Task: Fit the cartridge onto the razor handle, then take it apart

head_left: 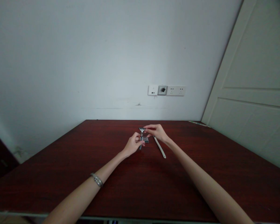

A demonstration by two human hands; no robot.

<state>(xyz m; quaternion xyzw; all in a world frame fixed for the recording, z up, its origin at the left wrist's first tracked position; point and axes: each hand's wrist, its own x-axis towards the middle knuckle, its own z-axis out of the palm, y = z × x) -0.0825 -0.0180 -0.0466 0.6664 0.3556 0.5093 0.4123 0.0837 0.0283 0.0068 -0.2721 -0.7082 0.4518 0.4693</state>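
My left hand point(132, 145) is closed around the handle of a razor point(142, 133), which stands roughly upright with its dark, wide head at the top. The thumb and fingertips of my right hand point(159, 132) pinch the right end of that head. Just behind the left fingertips a small clear, dark-edged case point(145, 140) lies on the table; part of it is hidden by the hand. To its right, a long thin white stick-like thing point(160, 147) lies slantwise, its upper end under my right hand.
The dark red wooden table point(121, 193) reaches back to a white wall with sockets point(176, 90) and a switch plate. A flat pale strip point(199, 123) lies at the table's far right edge, beside a white panelled door point(252, 93).
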